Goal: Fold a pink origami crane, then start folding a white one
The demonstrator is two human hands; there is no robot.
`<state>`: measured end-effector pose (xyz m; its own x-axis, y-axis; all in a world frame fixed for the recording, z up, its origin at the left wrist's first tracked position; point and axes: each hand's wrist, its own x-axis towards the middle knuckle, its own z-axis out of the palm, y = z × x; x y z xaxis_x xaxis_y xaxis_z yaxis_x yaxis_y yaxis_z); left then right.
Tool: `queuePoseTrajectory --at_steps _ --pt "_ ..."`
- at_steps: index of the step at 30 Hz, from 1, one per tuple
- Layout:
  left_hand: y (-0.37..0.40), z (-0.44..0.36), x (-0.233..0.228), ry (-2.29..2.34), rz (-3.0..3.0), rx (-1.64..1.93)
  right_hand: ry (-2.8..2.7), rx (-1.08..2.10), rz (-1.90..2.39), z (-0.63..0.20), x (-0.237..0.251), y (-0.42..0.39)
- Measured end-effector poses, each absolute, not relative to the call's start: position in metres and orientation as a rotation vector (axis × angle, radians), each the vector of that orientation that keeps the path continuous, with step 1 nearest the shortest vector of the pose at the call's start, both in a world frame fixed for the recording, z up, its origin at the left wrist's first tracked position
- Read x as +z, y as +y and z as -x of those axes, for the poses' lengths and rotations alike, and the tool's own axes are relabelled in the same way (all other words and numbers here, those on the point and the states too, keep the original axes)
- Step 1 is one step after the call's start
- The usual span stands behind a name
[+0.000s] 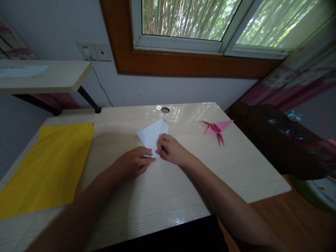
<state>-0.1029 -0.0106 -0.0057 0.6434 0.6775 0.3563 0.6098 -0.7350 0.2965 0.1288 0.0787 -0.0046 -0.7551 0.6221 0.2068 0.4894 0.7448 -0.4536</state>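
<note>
Mid-frame, the left hand (133, 161) and right hand (170, 149) press fingers on a partly folded white paper (152, 134); the finished pink crane (217, 128) lies at right.

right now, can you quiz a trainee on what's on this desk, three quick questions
1. True or false: both hands, left hand and right hand, touch the white folded paper.
2. Which lies on the person's left side of the desk? A) yellow sheet B) pink paper crane C) scissors
3. Fill in: the round hole in the desk sits just beyond the ____ paper.

Key: 1 true; 2 A; 3 white
</note>
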Motion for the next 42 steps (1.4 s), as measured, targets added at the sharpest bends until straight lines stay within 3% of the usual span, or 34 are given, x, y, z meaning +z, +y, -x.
queuePoseTrajectory --at_steps 26,42 --pt "-0.014 0.093 0.0 1.137 -2.738 0.601 -2.517 0.702 0.669 -0.143 0.004 0.082" --pt "-0.015 0.095 0.0 1.136 -2.694 0.626 -2.567 0.715 0.773 -0.16 0.001 0.1"
